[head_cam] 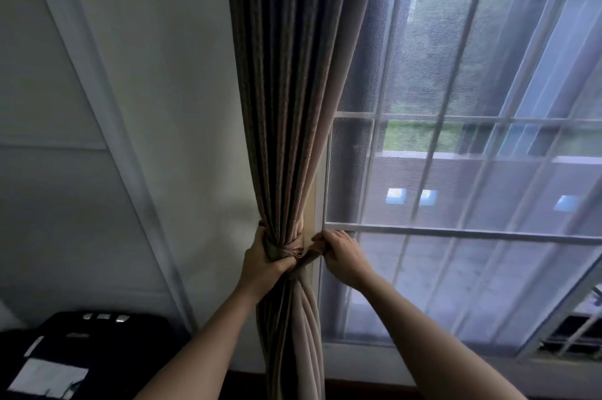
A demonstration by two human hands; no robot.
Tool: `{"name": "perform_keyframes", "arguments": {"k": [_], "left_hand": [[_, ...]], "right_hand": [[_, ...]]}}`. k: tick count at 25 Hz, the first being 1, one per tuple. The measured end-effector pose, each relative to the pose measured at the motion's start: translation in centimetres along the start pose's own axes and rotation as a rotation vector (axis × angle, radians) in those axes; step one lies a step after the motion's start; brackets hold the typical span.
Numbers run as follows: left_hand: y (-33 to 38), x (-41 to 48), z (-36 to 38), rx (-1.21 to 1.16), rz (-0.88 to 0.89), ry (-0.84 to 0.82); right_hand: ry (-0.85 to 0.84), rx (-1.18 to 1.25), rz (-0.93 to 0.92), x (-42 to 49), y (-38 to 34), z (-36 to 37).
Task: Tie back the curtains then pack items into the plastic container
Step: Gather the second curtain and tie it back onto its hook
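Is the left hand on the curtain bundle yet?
Touching. In the head view the left hand grips the gathered curtain, fingers curled round it.

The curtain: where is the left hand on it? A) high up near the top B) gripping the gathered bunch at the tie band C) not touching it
B: the left hand grips the bunched curtain at the tie band, fingers curled round it.

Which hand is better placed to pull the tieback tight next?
Probably the right hand: it pinches the free end of the tieback beside the window frame, while the left hand is occupied gripping the gathered curtain.
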State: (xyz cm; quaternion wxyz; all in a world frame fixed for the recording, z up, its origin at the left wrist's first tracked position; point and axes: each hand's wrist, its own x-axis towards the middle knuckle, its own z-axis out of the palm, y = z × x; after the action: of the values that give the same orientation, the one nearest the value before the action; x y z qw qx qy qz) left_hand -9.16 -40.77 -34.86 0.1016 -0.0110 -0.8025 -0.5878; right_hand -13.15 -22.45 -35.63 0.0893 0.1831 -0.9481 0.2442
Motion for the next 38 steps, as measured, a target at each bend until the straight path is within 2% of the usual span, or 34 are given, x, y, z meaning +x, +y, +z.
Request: {"name": "perform_keyframes", "arguments": {"k": [4,5,8,12,15,17,18,21,23,26,28,33,38], "left_hand": [[-0.8,0.3,-0.8,-0.046,-0.008,-0.008],[-0.8,0.2,-0.9,-0.059,-0.005,-0.004],[-0.9,-0.2,-1.4,-0.082,-0.015,0.013],[-1.4,-0.7,-1.6,-0.073,-0.006,0.101],[-1.2,-0.6,-1.3,-0.099,0.020,0.149],[-1.2,-0.5,-1.3,-0.168,0.035,0.174],[-1.3,-0.4,-1.4,-0.198,0.037,0.184],[-1.7,0.0,-3.0,-0.273,0.021,0.195],[-1.9,0.5,-4.7,-0.297,0.014,0.182],[-1.7,1.1,-6.8,-0.311,0.024,0.130],[-1.9,1.5,-7.5,-0.310,0.032,0.082],[-2.7,2.2,-8.5,-0.293,0.047,0.041],[-3.1,2.9,-9.5,-0.286,0.045,0.010]], "right_hand": [[0.133,-0.145,0.080,1.3,-2.2,0.2],[0.148,-0.019,0.123,1.4,-2.9,0.2],[0.057,0.561,0.344,2.0,-5.2,1.3],[-0.044,0.846,0.452,3.7,-4.9,5.8],[-0.063,1.006,0.674,4.6,-4.5,6.2],[-0.069,1.241,0.847,4.9,-5.5,5.6],[-0.030,1.393,0.906,5.0,-6.1,5.4],[0.289,1.695,1.057,5.6,-6.9,5.0],[0.388,1.632,1.071,5.7,-6.4,5.1],[0.280,1.401,0.958,5.8,-4.9,6.5],[0.225,1.332,0.840,6.2,-4.3,7.6],[0.179,1.601,0.689,8.9,-5.7,8.8],[0.242,1.469,0.581,10.1,-7.8,10.0]]}}
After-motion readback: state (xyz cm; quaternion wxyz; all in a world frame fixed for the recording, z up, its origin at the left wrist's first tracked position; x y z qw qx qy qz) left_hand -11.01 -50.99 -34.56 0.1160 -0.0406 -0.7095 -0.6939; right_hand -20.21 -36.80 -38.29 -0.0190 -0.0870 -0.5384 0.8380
